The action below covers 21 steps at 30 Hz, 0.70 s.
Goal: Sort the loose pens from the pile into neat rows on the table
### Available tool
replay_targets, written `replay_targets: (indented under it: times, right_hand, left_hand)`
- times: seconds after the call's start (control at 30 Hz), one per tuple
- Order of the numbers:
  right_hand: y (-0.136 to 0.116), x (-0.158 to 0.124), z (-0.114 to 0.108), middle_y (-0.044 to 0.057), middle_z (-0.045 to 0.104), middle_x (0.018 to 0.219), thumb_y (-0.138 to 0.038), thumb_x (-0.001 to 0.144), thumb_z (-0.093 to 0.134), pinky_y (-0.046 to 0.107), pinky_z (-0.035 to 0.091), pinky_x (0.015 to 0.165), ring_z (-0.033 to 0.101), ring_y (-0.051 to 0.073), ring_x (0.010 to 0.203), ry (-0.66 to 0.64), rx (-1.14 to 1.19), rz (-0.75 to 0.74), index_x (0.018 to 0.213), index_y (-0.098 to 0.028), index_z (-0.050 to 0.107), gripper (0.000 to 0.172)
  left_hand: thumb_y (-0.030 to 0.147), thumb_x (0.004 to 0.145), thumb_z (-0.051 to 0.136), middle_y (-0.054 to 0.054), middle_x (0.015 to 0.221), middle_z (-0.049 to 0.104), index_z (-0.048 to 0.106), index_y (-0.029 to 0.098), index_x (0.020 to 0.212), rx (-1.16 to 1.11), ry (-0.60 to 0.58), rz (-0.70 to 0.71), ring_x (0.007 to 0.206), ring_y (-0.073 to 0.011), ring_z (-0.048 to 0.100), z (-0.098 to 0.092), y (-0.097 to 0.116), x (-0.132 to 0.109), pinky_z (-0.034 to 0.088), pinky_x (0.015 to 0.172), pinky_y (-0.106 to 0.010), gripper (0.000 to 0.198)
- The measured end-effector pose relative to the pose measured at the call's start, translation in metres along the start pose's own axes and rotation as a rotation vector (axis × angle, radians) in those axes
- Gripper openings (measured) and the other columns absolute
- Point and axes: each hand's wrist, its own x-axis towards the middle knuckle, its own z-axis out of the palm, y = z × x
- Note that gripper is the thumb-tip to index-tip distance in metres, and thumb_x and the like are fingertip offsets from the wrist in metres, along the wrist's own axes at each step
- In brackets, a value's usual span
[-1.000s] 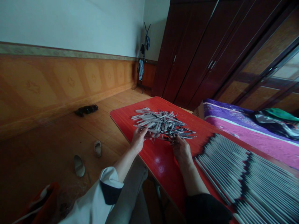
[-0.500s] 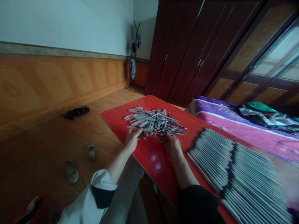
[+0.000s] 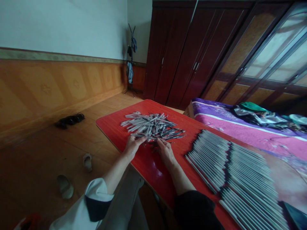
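Note:
A loose pile of thin grey and black sticks lies on the red table. At the pile's near edge, my left hand pinches the left part of a thin grey stick. My right hand has its fingertips closed on the right end of that same stick. Its lower fingers are partly hidden and dark against the table. To the right, rows of pale sticks with dark ends lie side by side on the table.
A bed with a purple and pink cover and clothes stands beyond the table. A dark flat object is at the lower right. Slippers lie on the floor at left. A coat rack stands in the corner.
My right hand has moved in toward my left hand, and its fingertips are now on the grey stick. The view has shifted slightly to the right.

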Motion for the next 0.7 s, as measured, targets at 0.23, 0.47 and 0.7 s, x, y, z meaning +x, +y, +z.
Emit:
replay_targets:
  times: [0.23,0.47,0.7]
  right_hand:
    - [-0.003,0.004,-0.011,0.003,0.067,0.058,-0.048,0.064,0.066,0.021,0.041,0.039,0.054,0.012,0.043,0.069,0.018,-0.014,0.070,-0.016,0.062,0.033]
    - [-0.016,0.004,-0.022,0.000,0.060,0.047,-0.044,0.069,0.060,0.022,0.037,0.036,0.048,0.012,0.039,0.277,-0.217,-0.121,0.059,-0.017,0.058,0.029]
    - [-0.016,-0.006,-0.010,-0.002,0.051,0.039,-0.041,0.071,0.059,0.020,0.031,0.037,0.040,0.008,0.035,0.173,-0.376,-0.184,0.048,-0.016,0.057,0.034]
  left_hand:
    - [0.032,0.066,0.072,-0.005,0.078,0.069,0.062,0.015,0.083,0.045,-0.003,0.060,0.075,-0.0185,0.064,0.018,-0.003,-0.008,0.048,0.072,-0.029,0.026]
    - [0.027,0.077,0.063,-0.009,0.115,0.060,0.061,0.025,0.111,0.793,0.077,0.657,0.112,-0.0264,0.050,0.003,0.002,-0.022,0.033,0.099,-0.041,0.035]
    - [0.018,0.083,0.050,-0.007,0.077,0.068,0.069,0.024,0.089,1.075,-0.205,0.641,0.079,-0.0226,0.059,0.014,0.000,-0.028,0.032,0.094,-0.043,0.020]
